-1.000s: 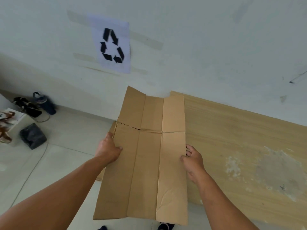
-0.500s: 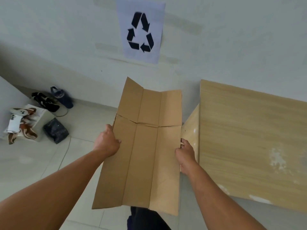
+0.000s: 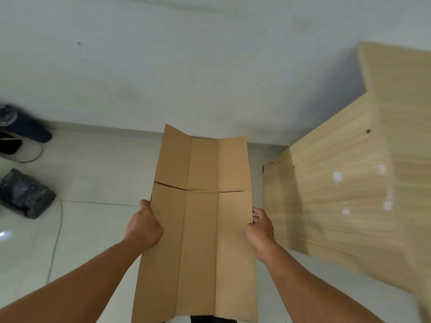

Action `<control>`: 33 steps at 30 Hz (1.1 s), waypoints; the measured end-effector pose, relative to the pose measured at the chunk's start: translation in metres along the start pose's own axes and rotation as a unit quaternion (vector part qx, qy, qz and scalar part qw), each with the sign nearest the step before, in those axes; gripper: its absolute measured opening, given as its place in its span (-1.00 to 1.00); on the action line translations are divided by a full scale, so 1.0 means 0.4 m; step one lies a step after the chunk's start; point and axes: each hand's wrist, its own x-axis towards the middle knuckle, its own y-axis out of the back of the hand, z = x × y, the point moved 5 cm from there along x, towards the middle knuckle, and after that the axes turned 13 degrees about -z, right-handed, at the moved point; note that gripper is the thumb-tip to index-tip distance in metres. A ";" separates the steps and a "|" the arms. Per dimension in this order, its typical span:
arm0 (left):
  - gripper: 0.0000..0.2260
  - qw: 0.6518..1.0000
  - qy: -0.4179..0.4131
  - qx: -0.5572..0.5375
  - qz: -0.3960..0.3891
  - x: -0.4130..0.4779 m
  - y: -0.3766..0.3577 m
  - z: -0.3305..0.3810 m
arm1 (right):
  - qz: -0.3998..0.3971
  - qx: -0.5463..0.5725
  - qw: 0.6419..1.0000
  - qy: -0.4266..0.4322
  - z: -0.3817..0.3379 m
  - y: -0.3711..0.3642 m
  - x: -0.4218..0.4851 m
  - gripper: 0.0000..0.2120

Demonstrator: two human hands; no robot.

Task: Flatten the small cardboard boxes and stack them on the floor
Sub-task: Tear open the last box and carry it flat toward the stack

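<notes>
A flattened brown cardboard box (image 3: 200,229) hangs in front of me over the pale tiled floor (image 3: 98,183), its long side pointing away toward the wall. Its far flaps are spread open and creases run along its length. My left hand (image 3: 144,226) grips the box's left edge about halfway along. My right hand (image 3: 260,226) grips the right edge at the same height, fingers curled under the cardboard.
A light wooden table (image 3: 349,194) stands at the right, its side panel close to the box. A dark plastic bag (image 3: 24,194) lies on the floor at the left, with dark shoes (image 3: 25,129) behind it. A white wall rises ahead.
The view has swung left and down, away from the table top. The recycling sign has left the frame. The box, still held by both hands, now hangs over the floor beside the table.
</notes>
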 end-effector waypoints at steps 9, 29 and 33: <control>-0.68 0.999 -0.043 0.009 -0.003 0.522 -0.131 -0.138 | 0.007 0.033 0.999 0.036 0.182 -0.165 0.512 -0.52; -0.23 0.987 -0.163 0.014 0.004 0.908 -0.263 -0.258 | 0.056 -0.443 0.891 0.084 0.278 -0.183 0.849 -0.41; 0.07 0.970 -0.191 0.148 0.037 0.880 -0.248 -0.226 | 0.022 -0.635 0.737 0.230 0.281 -0.237 0.764 -0.20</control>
